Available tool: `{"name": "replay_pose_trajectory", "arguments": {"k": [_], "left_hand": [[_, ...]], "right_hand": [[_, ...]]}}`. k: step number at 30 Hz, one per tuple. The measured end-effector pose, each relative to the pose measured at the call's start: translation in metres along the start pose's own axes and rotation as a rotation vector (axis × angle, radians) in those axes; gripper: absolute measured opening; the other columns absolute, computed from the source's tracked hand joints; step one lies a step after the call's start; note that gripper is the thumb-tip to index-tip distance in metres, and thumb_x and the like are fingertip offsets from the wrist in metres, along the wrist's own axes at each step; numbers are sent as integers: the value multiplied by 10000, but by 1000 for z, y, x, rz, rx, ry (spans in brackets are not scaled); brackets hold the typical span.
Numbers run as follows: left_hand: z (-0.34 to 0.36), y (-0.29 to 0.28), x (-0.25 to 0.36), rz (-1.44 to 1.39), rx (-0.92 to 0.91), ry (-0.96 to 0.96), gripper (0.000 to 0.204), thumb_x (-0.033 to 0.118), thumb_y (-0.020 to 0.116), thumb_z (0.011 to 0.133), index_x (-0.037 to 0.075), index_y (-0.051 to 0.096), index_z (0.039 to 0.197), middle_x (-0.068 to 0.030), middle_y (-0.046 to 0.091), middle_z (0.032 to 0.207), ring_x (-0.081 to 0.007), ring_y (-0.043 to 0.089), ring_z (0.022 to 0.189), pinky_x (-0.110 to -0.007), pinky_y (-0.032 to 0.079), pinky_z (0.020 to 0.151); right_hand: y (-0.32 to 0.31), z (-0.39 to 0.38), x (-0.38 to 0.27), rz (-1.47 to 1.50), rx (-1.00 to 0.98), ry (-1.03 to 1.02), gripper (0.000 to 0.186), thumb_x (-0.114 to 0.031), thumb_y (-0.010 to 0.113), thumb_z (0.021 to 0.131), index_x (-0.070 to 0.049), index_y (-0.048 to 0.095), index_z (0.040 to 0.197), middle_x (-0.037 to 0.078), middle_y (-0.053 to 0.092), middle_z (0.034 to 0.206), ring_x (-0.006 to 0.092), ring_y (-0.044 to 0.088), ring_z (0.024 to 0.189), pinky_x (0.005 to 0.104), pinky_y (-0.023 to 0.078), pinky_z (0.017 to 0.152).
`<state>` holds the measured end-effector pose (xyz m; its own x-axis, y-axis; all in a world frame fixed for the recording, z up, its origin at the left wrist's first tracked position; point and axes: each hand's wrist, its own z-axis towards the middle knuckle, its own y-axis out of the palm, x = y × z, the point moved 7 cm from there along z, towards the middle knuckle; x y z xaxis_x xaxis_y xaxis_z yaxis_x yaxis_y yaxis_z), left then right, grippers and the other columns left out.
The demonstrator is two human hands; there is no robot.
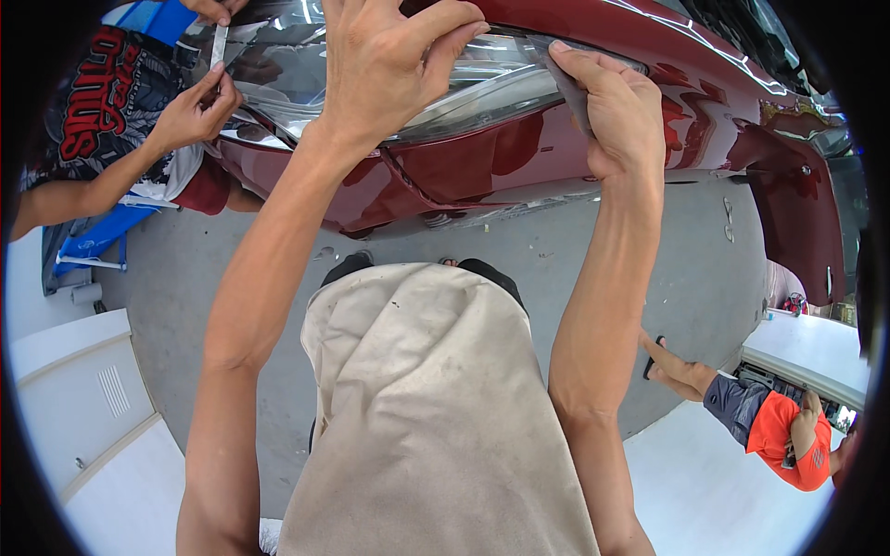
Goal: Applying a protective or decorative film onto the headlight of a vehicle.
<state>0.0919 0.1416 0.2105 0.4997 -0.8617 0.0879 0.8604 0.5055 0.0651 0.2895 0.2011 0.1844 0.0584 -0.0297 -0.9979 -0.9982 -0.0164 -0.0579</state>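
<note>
My left hand [385, 69] is raised over the clear headlight [505, 74] of a dark red car. Its thumb and forefinger come together in a pinch, and whatever is between them is too small to make out. The other fingers run up to the picture's top edge. At the headlight's right end, my right hand [619, 111] grips a thin, greyish see-through film [573, 97] between thumb and fingers. The film hangs below the thumb and reaches along the lamp's upper edge, next to the red bodywork [514, 153].
At the left, a co-worker's hands [199, 107] hold a narrow whitish strip [220, 44] by the car's front. A blue folding frame [97, 236] stands behind that person. Grey floor [445, 236] lies below the bumper. Another person in an orange shirt [783, 435] is at lower right, near a white counter [807, 347].
</note>
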Motion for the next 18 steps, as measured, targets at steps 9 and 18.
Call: {"name": "replay_pose_trajectory", "arguments": {"k": [9,18], "left_hand": [[6,12,19,586,-463,-66,153,87,807,755,75,734,888,-103,643,1011,-295,599,943,-412,422,835],[7,-4,13,23,22,35,141,64,797,753,65,732,878,-104,644,1011,-298,598,942,-417,418,841]], "right_hand": [[-2,4,-3,10,-4,-93,178,-131,777,849,42,749,822,45,664,691,86,543,581,254,422,546],[-9,13,0,-187,-28,-11,201,-211,788,883,-11,771,868,-1,680,753,62,558,656,209,417,616]]}}
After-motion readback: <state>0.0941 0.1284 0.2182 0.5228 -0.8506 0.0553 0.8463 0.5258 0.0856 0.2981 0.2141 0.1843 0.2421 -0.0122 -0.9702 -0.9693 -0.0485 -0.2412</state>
